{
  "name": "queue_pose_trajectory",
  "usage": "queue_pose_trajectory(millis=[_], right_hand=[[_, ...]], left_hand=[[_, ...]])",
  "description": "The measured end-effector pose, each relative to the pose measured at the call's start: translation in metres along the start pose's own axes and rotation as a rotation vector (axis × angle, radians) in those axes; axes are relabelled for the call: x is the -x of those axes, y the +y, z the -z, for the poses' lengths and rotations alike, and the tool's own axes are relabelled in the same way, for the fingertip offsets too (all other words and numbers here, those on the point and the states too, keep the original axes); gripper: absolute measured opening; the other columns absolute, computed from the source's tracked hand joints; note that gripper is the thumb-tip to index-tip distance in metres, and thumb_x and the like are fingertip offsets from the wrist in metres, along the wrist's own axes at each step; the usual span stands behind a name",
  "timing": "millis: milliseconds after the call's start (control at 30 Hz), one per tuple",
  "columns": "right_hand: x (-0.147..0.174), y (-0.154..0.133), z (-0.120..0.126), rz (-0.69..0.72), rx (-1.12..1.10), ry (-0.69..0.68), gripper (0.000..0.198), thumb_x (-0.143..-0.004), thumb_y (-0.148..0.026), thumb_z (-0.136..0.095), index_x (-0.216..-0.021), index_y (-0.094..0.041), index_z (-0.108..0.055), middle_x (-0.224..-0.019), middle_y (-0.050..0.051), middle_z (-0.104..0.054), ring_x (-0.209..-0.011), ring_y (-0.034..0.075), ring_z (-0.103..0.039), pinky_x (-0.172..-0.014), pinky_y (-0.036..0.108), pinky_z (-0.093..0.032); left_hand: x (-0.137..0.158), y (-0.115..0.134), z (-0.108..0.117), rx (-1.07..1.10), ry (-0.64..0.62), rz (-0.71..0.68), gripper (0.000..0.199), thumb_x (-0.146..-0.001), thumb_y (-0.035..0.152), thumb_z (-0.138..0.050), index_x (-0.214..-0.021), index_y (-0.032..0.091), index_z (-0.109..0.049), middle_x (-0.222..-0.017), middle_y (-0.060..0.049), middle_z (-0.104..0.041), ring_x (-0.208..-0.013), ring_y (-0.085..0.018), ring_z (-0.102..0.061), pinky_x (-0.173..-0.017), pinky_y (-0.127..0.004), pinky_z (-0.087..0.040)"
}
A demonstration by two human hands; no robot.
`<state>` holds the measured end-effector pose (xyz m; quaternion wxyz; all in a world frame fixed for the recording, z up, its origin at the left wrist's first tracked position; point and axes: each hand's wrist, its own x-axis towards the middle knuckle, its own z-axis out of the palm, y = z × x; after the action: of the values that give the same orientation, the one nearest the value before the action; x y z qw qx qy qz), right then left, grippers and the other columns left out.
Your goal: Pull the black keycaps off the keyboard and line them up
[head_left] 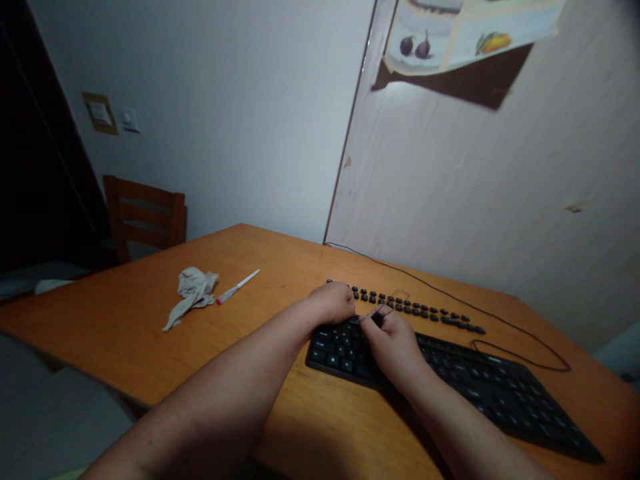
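A black keyboard (500,393) lies slantwise on the wooden table, with keys in place at its left end and many keys along its length. My left hand (334,303) is closed over its upper left corner, and what its fingers grip is hidden. Close beside it, my right hand (395,340) is pinched above the keyboard on a small black piece that looks like a keycap (379,320). Beyond both hands, several loose keycaps (415,308) lie in two rows on the table.
A crumpled pale cloth (196,293) and a white-handled brush (240,287) lie to the left on the table (270,267). The keyboard's black cable (520,327) loops behind to the wall. A wooden chair (145,213) stands past the far left edge.
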<state>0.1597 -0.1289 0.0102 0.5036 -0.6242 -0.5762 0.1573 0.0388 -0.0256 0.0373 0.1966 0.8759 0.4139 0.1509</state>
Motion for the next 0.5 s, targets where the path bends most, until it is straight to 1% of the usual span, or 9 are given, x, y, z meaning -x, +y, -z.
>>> queue_pose_trajectory(millis=[100, 200, 300, 400, 500], right_hand=[[-0.002, 0.000, 0.004, -0.057, -0.011, 0.030, 0.026, -0.082, -0.037, -0.057, -0.063, -0.021, -0.049, -0.055, -0.003, -0.050, -0.053, 0.014, -0.047, -0.052, 0.026, -0.036], [-0.004, 0.001, 0.010, -0.126, -0.047, 0.046, 0.025, -0.082, -0.039, -0.057, -0.067, -0.020, -0.052, -0.054, -0.004, -0.051, -0.050, 0.014, -0.046, -0.049, 0.025, -0.034], [-0.005, 0.000, 0.016, -0.127, -0.090, 0.074, 0.026, -0.082, -0.041, -0.059, -0.069, -0.020, -0.053, -0.055, -0.003, -0.053, -0.051, 0.014, -0.047, -0.049, 0.025, -0.035], [-0.006, -0.004, 0.021, -0.108, -0.145, 0.158, 0.026, -0.082, -0.042, -0.061, -0.071, -0.019, -0.054, -0.056, -0.003, -0.054, -0.051, 0.014, -0.048, -0.051, 0.025, -0.036], [-0.008, -0.009, 0.027, -0.099, -0.162, 0.230, 0.027, -0.082, -0.043, -0.061, -0.070, -0.019, -0.054, -0.054, -0.004, -0.054, -0.050, 0.013, -0.048, -0.051, 0.025, -0.036]], left_hand=[[0.001, 0.000, 0.000, -0.002, -0.006, -0.009, 0.017, -0.074, 0.026, -0.057, -0.065, 0.019, -0.069, -0.062, -0.003, -0.063, -0.063, -0.016, -0.055, -0.063, -0.025, -0.040], [0.001, -0.001, 0.000, 0.004, -0.015, -0.016, 0.019, -0.075, 0.025, -0.055, -0.065, 0.018, -0.069, -0.060, -0.003, -0.062, -0.062, -0.016, -0.054, -0.062, -0.025, -0.039], [-0.002, -0.003, -0.001, 0.041, -0.008, -0.036, 0.020, -0.076, 0.025, -0.054, -0.066, 0.017, -0.069, -0.062, -0.003, -0.063, -0.062, -0.015, -0.054, -0.060, -0.024, -0.039], [-0.005, -0.003, -0.002, 0.184, 0.008, -0.077, 0.018, -0.074, 0.022, -0.055, -0.079, 0.016, -0.072, -0.074, -0.003, -0.068, -0.070, -0.015, -0.058, -0.062, -0.022, -0.040], [-0.003, 0.000, -0.001, 0.366, -0.030, -0.104, 0.024, -0.071, 0.019, -0.059, -0.092, 0.017, -0.071, -0.082, -0.002, -0.069, -0.074, -0.014, -0.059, -0.062, -0.021, -0.041]])
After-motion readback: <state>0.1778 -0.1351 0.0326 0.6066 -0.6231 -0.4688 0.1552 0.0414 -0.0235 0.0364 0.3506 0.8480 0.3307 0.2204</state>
